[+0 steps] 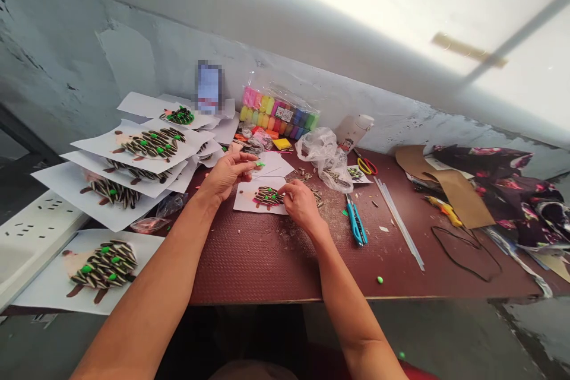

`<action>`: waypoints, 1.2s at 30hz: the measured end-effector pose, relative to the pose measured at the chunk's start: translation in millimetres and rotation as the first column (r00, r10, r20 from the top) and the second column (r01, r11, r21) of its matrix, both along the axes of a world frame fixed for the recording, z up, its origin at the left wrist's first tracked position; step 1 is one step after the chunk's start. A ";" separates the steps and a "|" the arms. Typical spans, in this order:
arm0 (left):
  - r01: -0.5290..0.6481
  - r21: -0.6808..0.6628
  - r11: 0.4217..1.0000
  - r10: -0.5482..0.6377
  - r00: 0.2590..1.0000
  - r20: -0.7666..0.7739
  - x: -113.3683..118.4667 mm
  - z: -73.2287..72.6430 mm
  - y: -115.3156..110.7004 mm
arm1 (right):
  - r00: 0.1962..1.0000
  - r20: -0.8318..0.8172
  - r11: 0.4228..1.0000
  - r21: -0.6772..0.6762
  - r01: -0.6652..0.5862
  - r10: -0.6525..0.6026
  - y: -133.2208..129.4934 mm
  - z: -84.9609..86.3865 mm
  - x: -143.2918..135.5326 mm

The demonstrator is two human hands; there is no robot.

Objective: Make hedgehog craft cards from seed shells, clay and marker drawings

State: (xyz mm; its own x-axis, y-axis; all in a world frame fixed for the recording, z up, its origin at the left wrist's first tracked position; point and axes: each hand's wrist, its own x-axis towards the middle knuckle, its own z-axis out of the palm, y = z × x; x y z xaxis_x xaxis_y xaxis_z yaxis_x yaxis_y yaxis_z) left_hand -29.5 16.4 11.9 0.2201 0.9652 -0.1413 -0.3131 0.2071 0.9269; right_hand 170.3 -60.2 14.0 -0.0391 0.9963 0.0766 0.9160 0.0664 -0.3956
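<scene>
crosswise, seed hedgehog (pixel 268 196), snout left, right fingers (pixel 288 189) at its rear

A craft corner, shown by the packaged coloured clay (pixel 278 113) and scissors (pixel 366 165).

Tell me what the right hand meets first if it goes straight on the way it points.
Right hand: most likely the seeds on the small hedgehog picture, right at its fingertips. It may already be touching them; the height gap is unclear from this view.
</scene>
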 end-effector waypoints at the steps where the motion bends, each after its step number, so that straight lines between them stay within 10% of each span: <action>1: -0.002 0.001 1.000 0.002 1.000 0.000 0.2 0.1 0.0 | 1.000 0.002 1.000 -0.003 0.003 -0.003 -0.2 0.5 -0.1; 36: 0.010 0.038 0.999 -0.010 1.000 -0.017 -1.7 -3.3 2.9 | 0.999 0.051 0.999 -0.035 -0.013 0.015 -0.2 0.7 -1.6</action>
State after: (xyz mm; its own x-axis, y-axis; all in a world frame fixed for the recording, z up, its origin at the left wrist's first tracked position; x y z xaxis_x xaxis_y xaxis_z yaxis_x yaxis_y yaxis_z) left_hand -31.2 19.3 8.6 0.2277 0.9677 -0.1081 -0.2953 0.1744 0.9394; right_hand 168.7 -60.4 14.7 -0.0558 0.9977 0.0396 0.9344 0.0662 -0.3501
